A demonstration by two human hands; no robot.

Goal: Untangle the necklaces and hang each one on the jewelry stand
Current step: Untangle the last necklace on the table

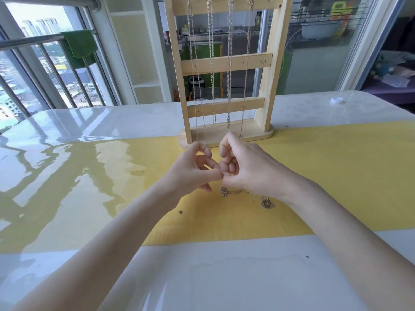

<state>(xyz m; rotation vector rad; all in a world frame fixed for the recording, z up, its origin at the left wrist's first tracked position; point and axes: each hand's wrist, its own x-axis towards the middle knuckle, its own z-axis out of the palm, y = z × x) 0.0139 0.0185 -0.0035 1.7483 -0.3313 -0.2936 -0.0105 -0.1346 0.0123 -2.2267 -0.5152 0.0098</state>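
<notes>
Untangling step, w/ four chains already hung on the stand [266,90]. Left hand [193,169] & right hand [244,169] meet fingertip to fingertip, both pinching the fine necklace [247,194] just over the bench [67,176]; its pendants lie on the yellow mat. Next, I'd judge: tease knot apart, then lift to a free hook.

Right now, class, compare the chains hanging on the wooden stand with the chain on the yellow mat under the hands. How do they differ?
The hanging chains fall straight and separate from the stand; the mat chain lies slack and crooked.
The hanging chains are untouched; the left hand and right hand pinch together just above the mat chain.
The mat chain shows two pendants; none is plain on the hanging chains.
All are thin metal chains.
</notes>
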